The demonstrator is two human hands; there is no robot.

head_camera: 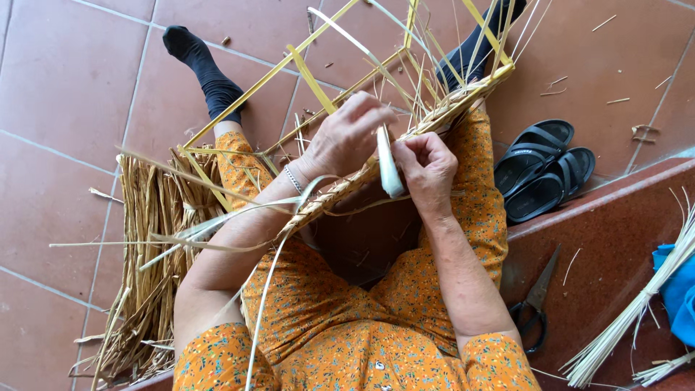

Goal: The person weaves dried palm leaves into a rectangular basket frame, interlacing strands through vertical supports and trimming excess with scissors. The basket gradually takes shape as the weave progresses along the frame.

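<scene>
A half-woven straw basket frame with yellow ribs and loose strands rests over my knees, its braided rim running toward my lap. My left hand grips the rim and strands from above. My right hand pinches a pale flat strip against the rim, close beside the left hand. Long pale strands trail down over my left forearm.
A heap of dried straw lies on the tiled floor at my left. Black sandals sit at right. On the red step are black scissors, a bundle of pale reeds and a blue cloth.
</scene>
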